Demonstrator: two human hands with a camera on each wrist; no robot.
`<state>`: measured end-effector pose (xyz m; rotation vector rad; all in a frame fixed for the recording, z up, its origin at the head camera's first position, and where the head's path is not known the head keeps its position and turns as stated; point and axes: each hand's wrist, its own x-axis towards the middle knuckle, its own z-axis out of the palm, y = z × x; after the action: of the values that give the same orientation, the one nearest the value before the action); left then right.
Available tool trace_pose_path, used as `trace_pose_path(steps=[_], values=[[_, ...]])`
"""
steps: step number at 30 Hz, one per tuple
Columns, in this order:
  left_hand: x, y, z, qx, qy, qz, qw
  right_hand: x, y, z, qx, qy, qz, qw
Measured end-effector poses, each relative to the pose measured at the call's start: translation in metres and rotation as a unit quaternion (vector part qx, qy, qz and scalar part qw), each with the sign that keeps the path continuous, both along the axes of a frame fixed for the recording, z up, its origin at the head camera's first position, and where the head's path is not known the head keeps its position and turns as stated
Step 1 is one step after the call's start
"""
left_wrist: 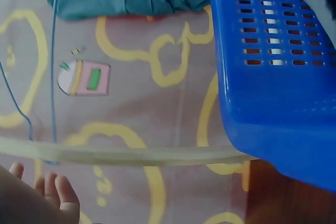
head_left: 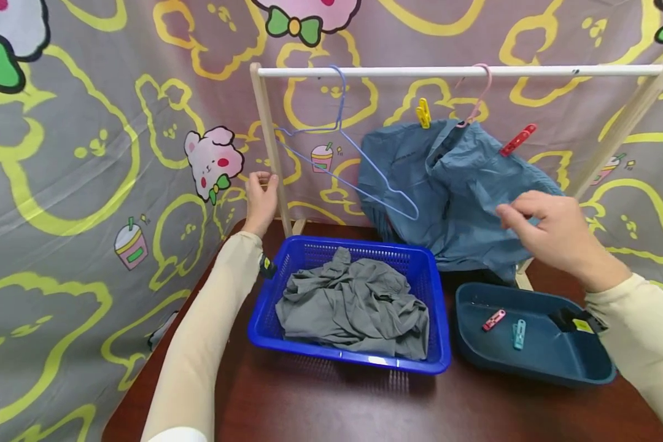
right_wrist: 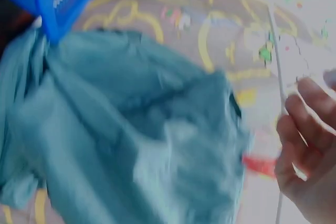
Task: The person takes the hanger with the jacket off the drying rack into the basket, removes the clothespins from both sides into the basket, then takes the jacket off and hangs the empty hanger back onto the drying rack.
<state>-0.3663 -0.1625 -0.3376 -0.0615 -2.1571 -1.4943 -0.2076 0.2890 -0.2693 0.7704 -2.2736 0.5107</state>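
Blue garment [head_left: 458, 202] on pink hanger [head_left: 484, 95] right of centre, yellow clothespin [head_left: 423, 114] and red clothespin [head_left: 518, 139] attached; right hand [head_left: 558, 236] before it, fingers loosely bent; left hand [head_left: 262, 199] left of centre beside rack post [head_left: 269, 135], fingers loose, slightly apart.

The left arm [head_left: 196, 356], sleeved in cream, stretches far forward, its left hand [head_left: 262, 199] raised with fingers loosely bent. The right arm [head_left: 643, 344], sleeved alike, angles forward and inward; the right hand [head_left: 555, 236] curls its fingers loosely, thumb pointing left. The hands are well apart.
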Motion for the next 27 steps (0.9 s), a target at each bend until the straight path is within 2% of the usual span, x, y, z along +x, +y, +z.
trace_pose_path(steps=[3,7,8,10,11,14,15,17,18,20,21,23,25,27], values=[[-0.01,-0.006,-0.001,0.02,-0.029,0.014,0.9993,-0.006,0.019,0.008,-0.067,0.023,-0.076,0.995],[-0.02,-0.011,-0.002,0.045,-0.074,-0.012,0.9962,-0.015,0.037,0.013,-0.103,-0.062,-0.167,0.979],[-0.024,-0.012,-0.004,0.056,-0.086,-0.026,0.9944,-0.017,0.04,0.013,-0.103,-0.089,-0.181,0.974],[-0.029,-0.016,-0.005,0.103,-0.11,-0.078,0.9855,-0.022,0.046,0.012,-0.094,-0.14,-0.204,0.964],[-0.042,-0.021,-0.014,0.127,-0.118,-0.101,0.9797,-0.025,0.049,0.011,-0.093,-0.158,-0.205,0.962],[-0.092,-0.043,-0.052,0.206,-0.108,-0.175,0.9567,-0.033,0.055,0.007,-0.086,-0.199,-0.202,0.955],[-0.1,-0.046,-0.058,0.232,-0.114,-0.19,0.9473,-0.035,0.057,0.006,-0.082,-0.207,-0.201,0.954],[-0.114,-0.048,-0.07,0.242,-0.115,-0.199,0.9426,-0.039,0.059,0.004,-0.076,-0.217,-0.199,0.953],[-0.107,-0.044,-0.065,0.244,-0.12,-0.201,0.941,-0.041,0.061,0.003,-0.073,-0.221,-0.201,0.952],[-0.08,-0.031,-0.044,0.226,-0.147,-0.195,0.9432,-0.043,0.063,0.002,-0.071,-0.22,-0.206,0.951],[-0.065,-0.025,-0.033,0.211,-0.155,-0.191,0.946,-0.044,0.063,0.002,-0.072,-0.218,-0.21,0.95],[-0.045,-0.018,-0.019,0.175,-0.153,-0.189,0.954,-0.045,0.063,0.002,-0.072,-0.217,-0.214,0.95],[-0.031,-0.014,-0.01,0.148,-0.149,-0.183,0.9605,-0.046,0.062,0.003,-0.068,-0.213,-0.219,0.95],[-0.024,-0.012,-0.005,0.128,-0.145,-0.176,0.9653,-0.047,0.061,0.004,-0.061,-0.215,-0.217,0.95]])
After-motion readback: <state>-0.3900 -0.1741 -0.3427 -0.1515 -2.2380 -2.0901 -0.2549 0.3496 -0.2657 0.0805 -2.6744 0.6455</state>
